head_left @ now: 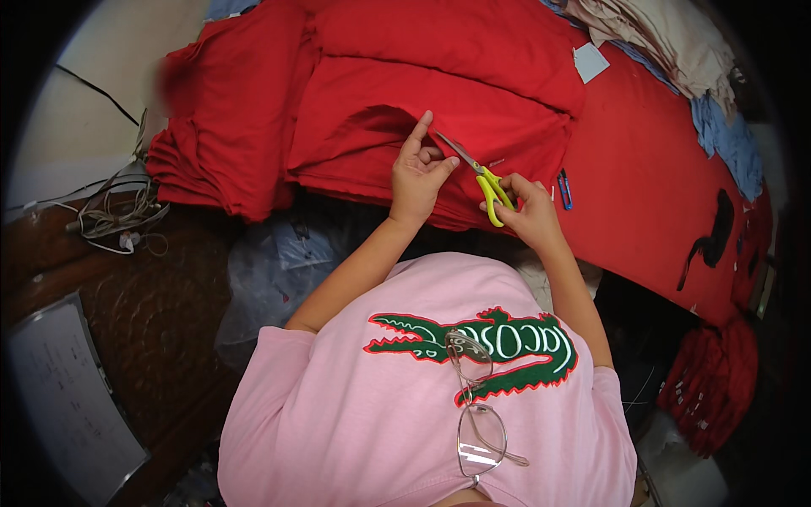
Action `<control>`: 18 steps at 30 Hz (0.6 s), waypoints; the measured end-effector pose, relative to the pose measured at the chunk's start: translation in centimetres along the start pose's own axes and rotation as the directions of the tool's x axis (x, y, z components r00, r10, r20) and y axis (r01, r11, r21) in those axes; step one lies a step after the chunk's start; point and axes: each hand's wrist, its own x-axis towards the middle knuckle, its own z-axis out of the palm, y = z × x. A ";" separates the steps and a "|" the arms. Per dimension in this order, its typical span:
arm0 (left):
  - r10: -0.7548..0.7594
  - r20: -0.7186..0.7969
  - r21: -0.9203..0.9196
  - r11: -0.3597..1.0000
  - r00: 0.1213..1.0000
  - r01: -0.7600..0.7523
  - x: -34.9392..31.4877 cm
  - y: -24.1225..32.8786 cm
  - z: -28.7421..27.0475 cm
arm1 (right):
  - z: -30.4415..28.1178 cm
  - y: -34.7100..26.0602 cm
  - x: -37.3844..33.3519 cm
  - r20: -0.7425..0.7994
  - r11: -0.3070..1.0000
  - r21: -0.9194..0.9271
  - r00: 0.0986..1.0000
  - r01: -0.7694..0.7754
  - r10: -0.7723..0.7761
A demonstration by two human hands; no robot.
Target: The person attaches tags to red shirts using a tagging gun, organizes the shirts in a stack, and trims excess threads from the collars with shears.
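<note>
My right hand (525, 207) grips scissors (487, 188) by their yellow-green handles. The metal blades point up and left over a red cloth piece (507, 127), with their tips beside my left index finger. My left hand (418, 173) lies against the raised edge of that cloth, index finger stretched upward, thumb held apart and the other fingers partly bent. Whether cloth is caught between those bent fingers is hidden. A small pale mark (497, 161) shows on the cloth near the blades.
Folded red cloth (228, 118) is stacked at the left. On the red-covered table (642, 186) lie a blue pen-like item (565, 189), a white tag (590, 62) and a black strip (714, 237). Tangled cables (127, 215) hang left. Clear plastic (262, 279) sits below the table edge.
</note>
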 end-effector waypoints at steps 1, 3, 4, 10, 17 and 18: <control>-0.003 0.009 -0.011 1.000 1.000 0.004 -0.1 0.1 0.1 | 0.0 -0.1 0.1 0.009 1.000 0.024 1.000 -0.017 0.017; -0.010 0.027 -0.033 0.999 1.000 0.010 -0.2 0.2 0.3 | 0.0 -0.1 0.4 0.030 0.996 0.070 0.998 -0.052 0.050; -0.013 0.033 -0.040 0.999 0.999 0.015 -0.2 0.2 0.2 | 0.1 0.2 0.5 0.033 0.995 0.086 0.999 -0.046 0.043; -0.004 0.020 0.009 1.000 1.000 0.004 -0.1 0.0 -0.2 | 1.2 1.6 0.4 0.040 0.977 0.214 0.999 -0.023 0.014; 0.006 -0.059 0.092 0.996 0.998 -0.001 0.9 -1.5 -1.8 | 1.8 2.5 0.5 0.041 0.983 0.181 0.999 0.010 -0.018; -0.011 -0.039 0.066 0.998 0.999 0.013 0.9 -1.5 -2.0 | 1.9 2.6 0.5 0.031 0.988 0.150 0.999 0.038 -0.043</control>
